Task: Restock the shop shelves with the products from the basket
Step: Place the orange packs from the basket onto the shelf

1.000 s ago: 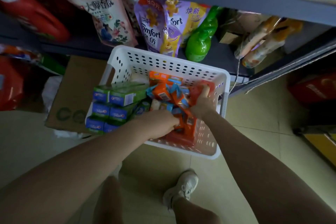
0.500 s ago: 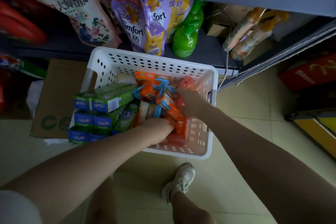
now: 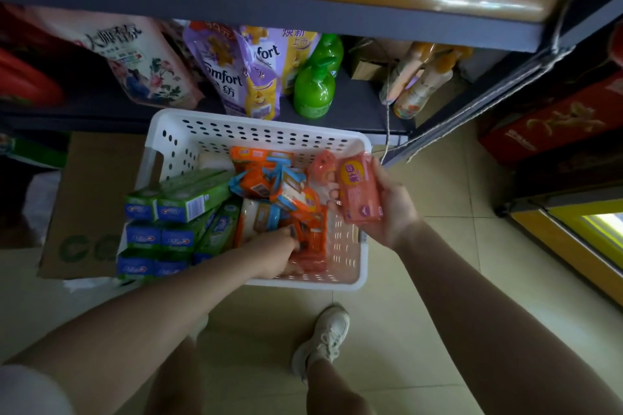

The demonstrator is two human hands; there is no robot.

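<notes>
Gripping a pink wrapped soap bar [image 3: 360, 188] between thumb and curled fingers, the right hand [image 3: 387, 204] holds it over the right rim of the white perforated basket [image 3: 256, 131]. The left hand [image 3: 275, 254] is down inside the basket among the orange packets [image 3: 269, 185], fingers curled into the pile; whether it has actually closed on one cannot be told.

Green and blue toothpaste boxes [image 3: 178, 202] are stacked along the basket's left side, some spilling over its near-left edge. A second pink item [image 3: 322, 163] lies against the far wall, just beside the held bar. The basket sits on the tiled floor, touching a flattened cardboard sheet [image 3: 94, 199] on its left.

Directly behind the basket, the low shelf [image 3: 354, 104] carries a floral refill pouch [image 3: 141, 67], purple Comfort pouches [image 3: 232, 77], a green pump bottle [image 3: 315, 91] and pale bottles [image 3: 418, 84] at the right. An upper shelf edge [image 3: 269, 13] overhangs all of it. Bare shelf shows between the green bottle and the pale bottles. Open tile lies right of the basket, bounded by red cartons [image 3: 556, 121]. A white sneaker [image 3: 323, 337] stands on the floor near the basket's front rim.
</notes>
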